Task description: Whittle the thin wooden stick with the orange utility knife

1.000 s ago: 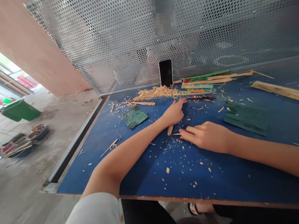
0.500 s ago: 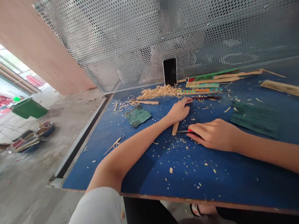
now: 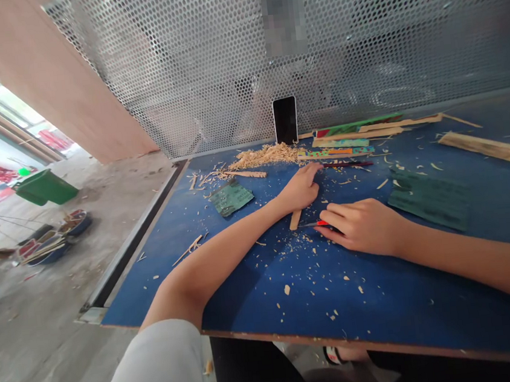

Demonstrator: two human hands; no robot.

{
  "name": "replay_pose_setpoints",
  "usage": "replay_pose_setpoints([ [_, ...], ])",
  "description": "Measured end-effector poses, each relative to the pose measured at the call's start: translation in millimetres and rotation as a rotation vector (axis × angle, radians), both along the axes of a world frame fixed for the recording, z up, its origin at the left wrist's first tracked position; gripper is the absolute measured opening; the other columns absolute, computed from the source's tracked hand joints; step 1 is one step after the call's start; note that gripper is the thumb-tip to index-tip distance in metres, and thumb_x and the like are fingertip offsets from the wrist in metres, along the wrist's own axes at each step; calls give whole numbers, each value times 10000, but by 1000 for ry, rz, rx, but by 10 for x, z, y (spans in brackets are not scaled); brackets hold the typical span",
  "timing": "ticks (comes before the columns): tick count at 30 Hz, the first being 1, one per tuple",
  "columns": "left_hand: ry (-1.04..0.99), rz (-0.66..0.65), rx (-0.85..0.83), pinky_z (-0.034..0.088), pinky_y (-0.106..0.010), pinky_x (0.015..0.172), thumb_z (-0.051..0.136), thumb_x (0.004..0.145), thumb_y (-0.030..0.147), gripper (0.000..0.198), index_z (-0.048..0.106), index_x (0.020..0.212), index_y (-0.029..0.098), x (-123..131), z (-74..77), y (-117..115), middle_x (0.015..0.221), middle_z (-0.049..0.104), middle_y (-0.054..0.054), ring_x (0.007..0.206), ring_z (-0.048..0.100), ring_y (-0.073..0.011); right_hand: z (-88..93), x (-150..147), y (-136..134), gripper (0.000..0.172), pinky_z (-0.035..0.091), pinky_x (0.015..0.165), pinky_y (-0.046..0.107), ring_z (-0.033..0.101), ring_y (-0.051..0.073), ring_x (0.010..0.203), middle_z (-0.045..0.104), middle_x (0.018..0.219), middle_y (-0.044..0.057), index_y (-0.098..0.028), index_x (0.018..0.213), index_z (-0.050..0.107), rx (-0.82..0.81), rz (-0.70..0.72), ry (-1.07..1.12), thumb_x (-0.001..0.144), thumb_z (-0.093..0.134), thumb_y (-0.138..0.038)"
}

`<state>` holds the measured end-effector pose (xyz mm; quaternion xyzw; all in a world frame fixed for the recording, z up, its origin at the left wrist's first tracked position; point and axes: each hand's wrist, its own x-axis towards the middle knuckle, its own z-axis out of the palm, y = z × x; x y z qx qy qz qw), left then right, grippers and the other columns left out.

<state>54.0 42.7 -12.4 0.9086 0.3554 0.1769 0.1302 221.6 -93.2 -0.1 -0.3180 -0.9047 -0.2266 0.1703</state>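
My left hand [image 3: 301, 187] is closed on a narrow wooden strip [image 3: 295, 219], pressing it against the blue tabletop. Only the near end of the strip shows below the fingers. In my right hand [image 3: 363, 228] is a craft knife [image 3: 321, 223] with a bit of red handle visible. Its thin blade points left, right beside the strip's near end; I cannot tell whether it touches the wood. Small wood chips lie scattered around and below the blade. A dark, thin stick-like tool [image 3: 347, 164] lies just past my left fingertips.
Wood shavings [image 3: 264, 155] are heaped at the back, before an upright phone [image 3: 285, 120]. Painted strips [image 3: 342, 152] and a long wooden slat [image 3: 490, 148] lie to the right. Green sandpaper sheets [image 3: 232, 197] [image 3: 429, 199] flank my hands. A perforated metal panel [image 3: 206, 68] rises behind the table.
The whole view has shifted slightly, so everything sits a little further left. The knife blade shows at a slightly different angle beside the strip. Both hands keep their holds.
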Motion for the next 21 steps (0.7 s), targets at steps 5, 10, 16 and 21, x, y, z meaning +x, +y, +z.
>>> replay_pose_setpoints([
  [5,130,327,123,420,-500,1139,511,930,192,466,548,1380,80,-79,176,-26,1373,650,-222,1351,551,-367,0,8,4,292,276,578,327,611,154,670,661,818,31,-154,975,656,16,9,12,1107,486,-352],
  [10,292,275,16,449,-459,1054,476,975,223,340,582,1280,120,-86,316,-83,1025,778,-129,1038,726,-302,-6,12,9,292,267,573,334,606,159,662,664,808,29,-160,961,655,5,6,19,1105,490,-352],
  [16,315,237,56,449,-416,1032,468,969,186,354,565,1307,140,-49,303,-108,1040,784,-115,1060,737,-283,-9,0,7,301,253,561,334,600,159,644,655,776,24,-158,949,663,14,9,28,1104,489,-348],
  [21,335,240,82,452,-408,1031,441,990,196,363,550,1330,124,-52,287,-111,1047,787,-116,1032,746,-265,-20,-1,13,310,242,552,331,602,153,634,663,774,28,-152,956,667,6,9,34,1107,482,-350],
])
